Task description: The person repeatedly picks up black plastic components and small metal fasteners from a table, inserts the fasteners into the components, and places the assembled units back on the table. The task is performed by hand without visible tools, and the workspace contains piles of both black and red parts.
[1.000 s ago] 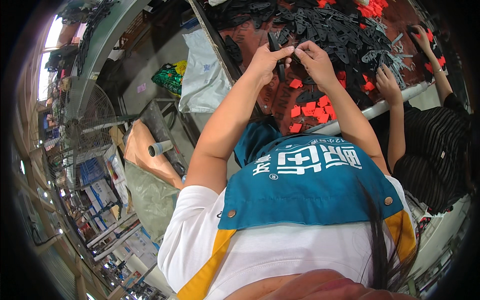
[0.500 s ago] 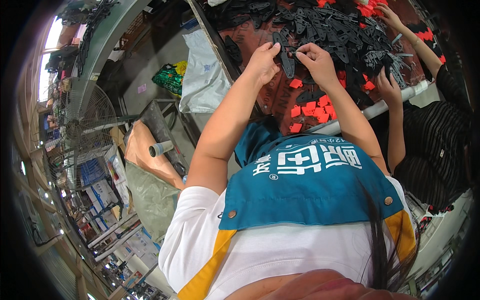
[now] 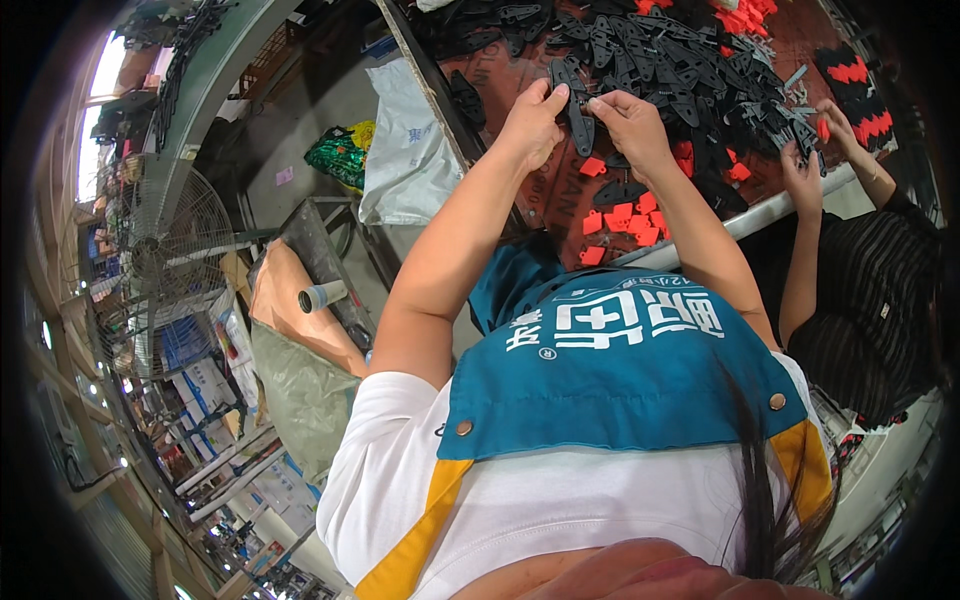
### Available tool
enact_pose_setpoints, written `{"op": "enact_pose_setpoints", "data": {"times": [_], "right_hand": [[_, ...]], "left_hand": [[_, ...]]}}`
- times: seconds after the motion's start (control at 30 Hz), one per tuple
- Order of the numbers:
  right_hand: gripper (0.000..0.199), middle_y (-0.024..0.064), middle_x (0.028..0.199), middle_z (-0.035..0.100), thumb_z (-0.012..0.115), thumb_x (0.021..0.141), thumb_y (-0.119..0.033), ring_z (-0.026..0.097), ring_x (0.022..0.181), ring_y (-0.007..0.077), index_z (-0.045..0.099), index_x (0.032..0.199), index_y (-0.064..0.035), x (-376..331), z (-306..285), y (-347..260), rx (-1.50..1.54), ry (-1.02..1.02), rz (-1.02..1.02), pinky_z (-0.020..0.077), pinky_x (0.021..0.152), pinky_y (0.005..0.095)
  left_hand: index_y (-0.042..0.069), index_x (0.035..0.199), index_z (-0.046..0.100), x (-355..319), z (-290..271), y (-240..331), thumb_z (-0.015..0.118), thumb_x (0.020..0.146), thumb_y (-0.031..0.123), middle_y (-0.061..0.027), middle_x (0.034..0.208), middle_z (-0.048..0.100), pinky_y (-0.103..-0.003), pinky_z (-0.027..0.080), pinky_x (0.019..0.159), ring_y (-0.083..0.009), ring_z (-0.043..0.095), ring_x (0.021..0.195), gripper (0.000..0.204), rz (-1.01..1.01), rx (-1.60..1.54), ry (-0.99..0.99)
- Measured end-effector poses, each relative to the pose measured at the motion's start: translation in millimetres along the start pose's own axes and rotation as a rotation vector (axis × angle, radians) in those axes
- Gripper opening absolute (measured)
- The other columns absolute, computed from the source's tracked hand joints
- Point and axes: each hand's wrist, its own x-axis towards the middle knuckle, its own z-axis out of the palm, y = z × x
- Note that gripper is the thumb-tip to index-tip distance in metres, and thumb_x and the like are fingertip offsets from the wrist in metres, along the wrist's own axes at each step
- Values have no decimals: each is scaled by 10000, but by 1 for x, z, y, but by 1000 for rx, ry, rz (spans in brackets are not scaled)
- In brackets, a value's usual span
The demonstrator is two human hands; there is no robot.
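Your left hand grasps a long black part between the thumb and the fingers. Your right hand brings its thumb and finger to the right edge of this part; whether they pinch it or a smaller piece, I cannot tell. The part is over the reddish table, beside the pile of black parts. Red tags lie nearer to your apron.
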Motion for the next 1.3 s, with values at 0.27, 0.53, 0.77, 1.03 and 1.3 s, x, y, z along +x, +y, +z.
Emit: {"op": "enact_pose_setpoints", "data": {"times": [0.27, 0.53, 0.77, 1.03, 1.3], "right_hand": [[210, -73, 566, 340, 620, 859, -185, 265, 423, 27, 588, 935, 8, 38, -66, 11, 516, 351, 124, 178, 360, 204], [186, -44, 571, 307, 464, 940, -201, 278, 426, 65, 539, 994, -39, 14, -75, 26, 959, 207, 292, 206, 353, 208], [192, -38, 593, 321, 435, 954, -210, 287, 436, 62, 516, 990, -40, 1, -52, 29, 924, 219, 300, 216, 360, 208], [212, -20, 608, 359, 389, 967, -204, 293, 439, 61, 497, 976, -21, 1, -37, -5, 753, 280, 18, 229, 378, 218], [279, -28, 604, 346, 379, 976, -260, 283, 475, 55, 498, 991, -7, 0, -17, -28, 543, 413, -307, 227, 421, 216]], "left_hand": [[2, 1234, 432, 63, -23, 15, 578, 856, 352, -167, 1189, 511, -402, 430, 904, -284, 506, 1091, 536, 165, 1230, 193], [-53, 1269, 309, 121, -106, 15, 612, 781, 202, -276, 1331, 341, -485, 395, 952, -466, 381, 1211, 629, -462, 1658, 662], [-52, 1279, 299, 129, -116, 4, 687, 693, 211, -234, 1344, 314, -424, 427, 942, -401, 451, 1182, 751, -499, 1867, 500], [-44, 1122, 506, 47, -8, 44, 489, 680, 108, -188, 1041, 602, -420, 477, 847, -303, 565, 1013, 468, -218, -20, -231], [24, 983, 588, -14, 63, 8, 675, 775, 73, -28, 790, 606, -325, 510, 739, -132, 591, 750, 230, -134, 41, -248]]}}
